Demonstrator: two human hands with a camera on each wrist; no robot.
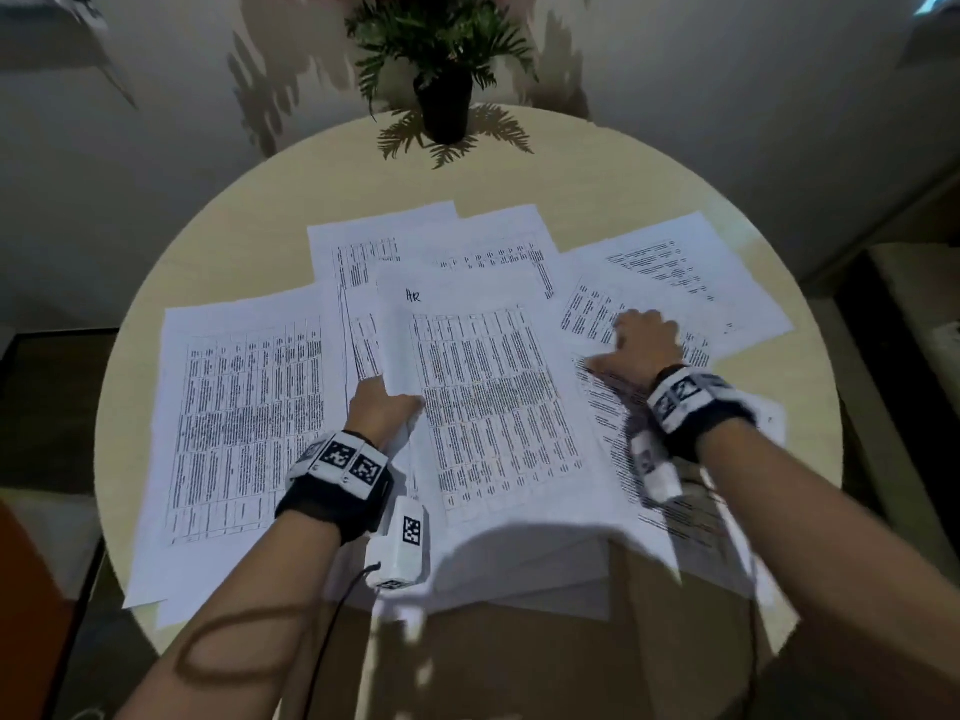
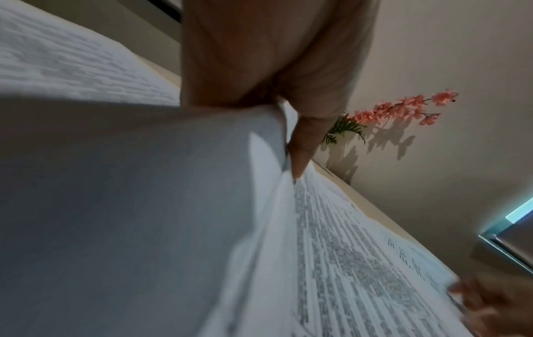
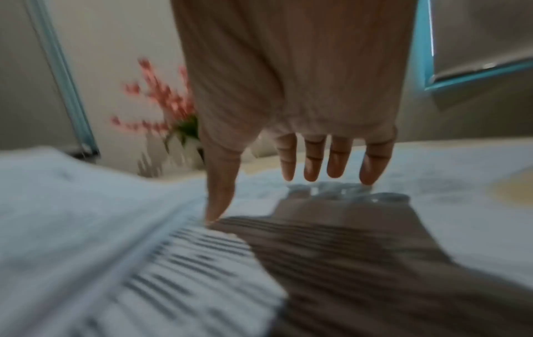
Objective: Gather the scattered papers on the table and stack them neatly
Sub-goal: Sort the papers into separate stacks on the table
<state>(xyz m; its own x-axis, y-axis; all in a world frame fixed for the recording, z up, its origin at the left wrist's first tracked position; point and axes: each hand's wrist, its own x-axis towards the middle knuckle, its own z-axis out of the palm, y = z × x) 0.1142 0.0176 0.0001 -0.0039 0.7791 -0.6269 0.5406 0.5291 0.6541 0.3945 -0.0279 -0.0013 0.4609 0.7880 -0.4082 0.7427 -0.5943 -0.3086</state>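
Several printed sheets lie scattered and overlapping on a round beige table point(image 1: 649, 179). My left hand point(image 1: 384, 400) grips the left edge of a middle sheaf point(image 1: 493, 387) marked "HR", whose near end hangs lifted over the table's front edge. In the left wrist view my left hand point(image 2: 291, 146) pinches this sheaf's edge point(image 2: 277, 205) between thumb and fingers. My right hand point(image 1: 641, 337) rests with straight fingers on the sheets at the right point(image 1: 675, 267). In the right wrist view its fingertips point(image 3: 311, 173) touch the paper point(image 3: 447, 182). Another sheet point(image 1: 244, 423) lies flat at the left.
A plant in a black pot point(image 1: 444, 103) stands at the table's far edge, with pink flowers point(image 2: 403, 109) above it. Two more sheets point(image 1: 379, 236) lie behind the sheaf. Some sheets overhang the table's near rim. The wall stands close behind the table.
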